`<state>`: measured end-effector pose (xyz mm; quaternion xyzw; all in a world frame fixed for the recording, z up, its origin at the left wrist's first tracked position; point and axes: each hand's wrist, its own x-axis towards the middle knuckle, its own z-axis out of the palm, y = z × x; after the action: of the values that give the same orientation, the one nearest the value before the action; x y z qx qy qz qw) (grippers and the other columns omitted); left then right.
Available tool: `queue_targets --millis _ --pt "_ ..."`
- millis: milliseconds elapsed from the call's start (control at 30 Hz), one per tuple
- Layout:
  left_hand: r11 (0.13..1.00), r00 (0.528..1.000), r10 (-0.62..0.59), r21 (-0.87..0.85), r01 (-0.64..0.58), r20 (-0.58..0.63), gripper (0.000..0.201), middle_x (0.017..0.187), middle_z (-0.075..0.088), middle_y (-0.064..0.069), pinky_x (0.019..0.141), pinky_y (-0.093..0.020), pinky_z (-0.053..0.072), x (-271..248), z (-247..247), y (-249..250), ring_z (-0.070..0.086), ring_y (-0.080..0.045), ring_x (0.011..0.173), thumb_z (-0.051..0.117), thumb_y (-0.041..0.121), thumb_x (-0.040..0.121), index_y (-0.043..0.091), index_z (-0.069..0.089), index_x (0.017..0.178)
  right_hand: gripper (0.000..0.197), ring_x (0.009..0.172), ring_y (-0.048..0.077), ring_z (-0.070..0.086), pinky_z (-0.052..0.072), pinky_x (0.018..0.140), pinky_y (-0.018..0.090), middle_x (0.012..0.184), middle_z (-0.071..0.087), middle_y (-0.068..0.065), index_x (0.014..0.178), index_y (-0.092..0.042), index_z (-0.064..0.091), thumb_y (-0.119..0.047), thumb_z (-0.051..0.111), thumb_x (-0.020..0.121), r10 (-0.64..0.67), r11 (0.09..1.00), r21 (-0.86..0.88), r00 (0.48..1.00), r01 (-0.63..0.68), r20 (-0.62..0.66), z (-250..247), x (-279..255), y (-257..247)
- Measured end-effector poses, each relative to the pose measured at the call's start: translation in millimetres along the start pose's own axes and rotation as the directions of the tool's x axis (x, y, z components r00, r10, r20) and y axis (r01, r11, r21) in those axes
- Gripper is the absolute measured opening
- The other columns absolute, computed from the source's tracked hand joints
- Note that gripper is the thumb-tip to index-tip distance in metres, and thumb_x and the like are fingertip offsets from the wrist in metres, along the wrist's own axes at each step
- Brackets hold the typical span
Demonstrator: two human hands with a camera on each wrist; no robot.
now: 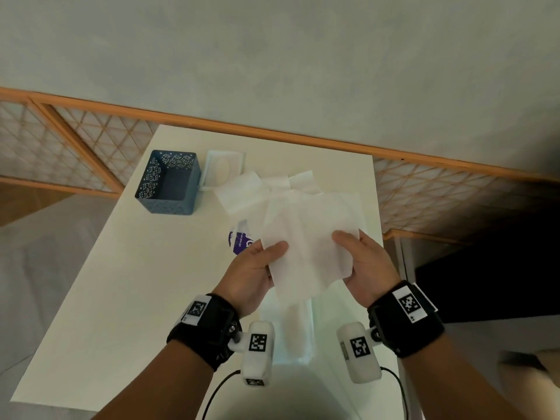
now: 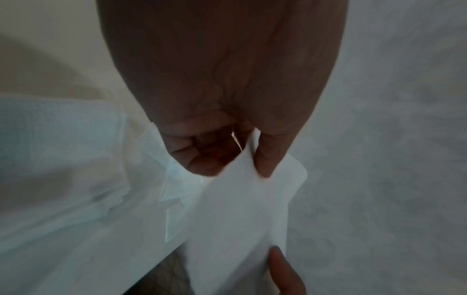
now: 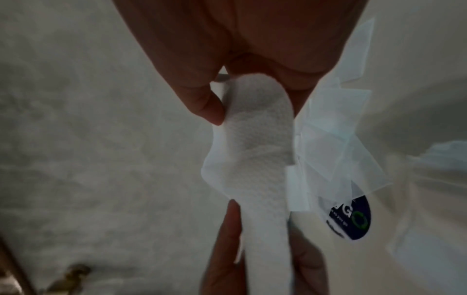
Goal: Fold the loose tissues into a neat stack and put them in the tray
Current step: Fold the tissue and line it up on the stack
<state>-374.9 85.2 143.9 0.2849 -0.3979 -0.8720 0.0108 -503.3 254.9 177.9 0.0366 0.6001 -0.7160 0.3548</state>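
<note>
Both hands hold one white tissue (image 1: 306,237) up above the white table (image 1: 115,283), spread between them.

Left hand (image 1: 251,277): thumb lies on top of the tissue's left edge, fingers underneath; it pinches the sheet. The left wrist view confirms this: thumb and curled fingers (image 2: 202,159) close on the tissue (image 2: 240,209), which runs down toward the other hand's fingertip at the lower frame edge.

Right hand (image 1: 363,265): thumb on top of the right edge, fingers below; also a pinch. In the right wrist view the tissue (image 3: 257,139) is bunched between thumb and fingers, its embossed texture plain to see, with the left hand's fingers (image 3: 227,239) gripping it lower down.

Loose pile (image 1: 272,189) of more white tissues: lies on the table beyond the hands, sheets overlapping at odd angles, partly hidden by the held sheet. A purple-and-white label (image 1: 239,241) shows beneath the left edge of the held tissue; the print is too small to read from the head view.

Blue tray (image 1: 168,183): a perforated square bin, upright at the far left of the table, nothing visible inside it. Just to its right stands a pale box (image 1: 224,168), touching the pile's far edge.

Another pale tissue (image 1: 291,325) lies on the table under the wrists, near the person.

Orange-framed lattice screen (image 1: 75,147) runs behind the table.
</note>
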Motion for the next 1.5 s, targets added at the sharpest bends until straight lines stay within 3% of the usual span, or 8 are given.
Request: queue_targets --millis 200,300,400,700,800,1067,1367,1500 --pt "0.94 0.953 0.192 0.323 -0.11 -0.233 0.027 0.11 0.081 -0.002 0.097 -0.054 0.059 -7.8 -0.3 10.0 0.076 -0.029 0.106 0.077 0.031 0.088 0.019 0.077 0.112 0.019 0.083 0.027 0.071 0.056 0.068 0.037 0.093 0.074 0.011 0.097 -0.008 0.066 -0.025 0.072 0.092 -0.245 0.784 -0.595 0.969 0.176 -0.036 3.7 1.4 11.6" --pt "0.911 0.936 0.234 0.397 -0.116 -0.263 0.015 0.104 0.081 0.001 0.088 -0.045 0.061 -7.3 1.4 8.0 0.076 -0.025 0.101 0.072 0.023 0.096 0.019 0.077 0.11 0.012 0.075 0.016 0.067 0.049 0.058 0.019 0.087 0.072 0.002 0.094 -0.013 0.064 -0.023 0.071 0.094 -0.294 0.718 -0.661 0.956 0.219 -0.003 9.8 -2.2 13.2" --pt "0.916 0.951 0.215 0.384 -0.118 -0.223 0.017 0.106 0.081 0.0 0.093 -0.046 0.06 -9.7 10.4 4.1 0.077 -0.023 0.101 0.066 0.021 0.101 0.019 0.077 0.113 0.016 0.071 0.018 0.063 0.05 0.059 0.026 0.085 0.068 0.005 0.094 -0.013 0.061 -0.025 0.07 0.094 -0.293 0.648 -0.72 0.954 0.249 0.066 18.2 -6.9 19.9" --pt "0.918 0.975 0.199 0.367 -0.152 -0.094 0.06 0.102 0.077 -0.013 0.083 -0.043 0.062 -6.6 26.4 -1.4 0.077 -0.027 0.094 0.079 0.061 0.085 0.007 0.07 0.11 0.017 0.068 0.01 0.049 0.038 0.062 0.017 0.077 0.054 -0.003 0.083 -0.022 0.056 -0.026 0.068 0.093 -0.329 0.463 -0.789 0.905 0.404 0.27 35.4 -15.0 41.1" --pt "0.89 0.966 0.249 0.407 -0.203 -0.063 0.027 0.089 0.076 -0.008 0.076 -0.039 0.06 -6.2 26.5 0.1 0.075 -0.025 0.085 0.066 0.035 0.103 0.009 0.072 0.099 0.016 0.066 0.01 0.054 0.045 0.063 0.021 0.077 0.059 -0.003 0.083 -0.023 0.06 -0.028 0.073 0.091 -0.293 0.542 -0.726 0.905 0.422 0.308 36.9 -15.2 41.4" --pt "0.928 0.966 0.204 0.346 -0.139 -0.156 0.032 0.116 0.078 -0.002 0.102 -0.058 0.056 -3.9 14.0 5.8 0.075 -0.026 0.109 0.063 0.04 0.099 0.021 0.072 0.123 0.04 0.104 0.002 0.064 0.049 0.078 0.014 0.123 0.06 -0.018 0.132 -0.034 0.058 -0.047 0.069 0.096 -0.177 0.769 -0.619 0.984 0.158 0.032 25.7 -8.4 27.8" --pt "0.949 0.989 0.124 0.302 -0.094 -0.08 0.038 0.124 0.076 -0.012 0.107 -0.063 0.051 -9.2 4.7 -1.9 0.072 -0.035 0.116 0.066 0.036 0.099 0.013 0.07 0.129 0.037 0.104 0.035 0.073 0.057 0.09 0.05 0.111 0.077 0.011 0.115 -0.012 0.072 -0.039 0.076 0.09 0.071 0.974 -0.22 0.997 -0.06 0.04 24.5 -9.6 36.6" --pt "0.968 0.996 0.079 0.242 -0.067 -0.039 0.033 0.13 0.073 -0.016 0.112 -0.061 0.048 -13.9 -0.8 -1.8 0.068 -0.039 0.123 0.064 0.026 0.105 0.01 0.068 0.133 0.041 0.081 0.027 0.062 0.046 0.066 0.036 0.102 0.073 0.017 0.116 -0.011 0.073 -0.047 0.06 0.1 0.24 0.97 -0.068 0.966 -0.234 0.093 23.8 -9.6 33.5"
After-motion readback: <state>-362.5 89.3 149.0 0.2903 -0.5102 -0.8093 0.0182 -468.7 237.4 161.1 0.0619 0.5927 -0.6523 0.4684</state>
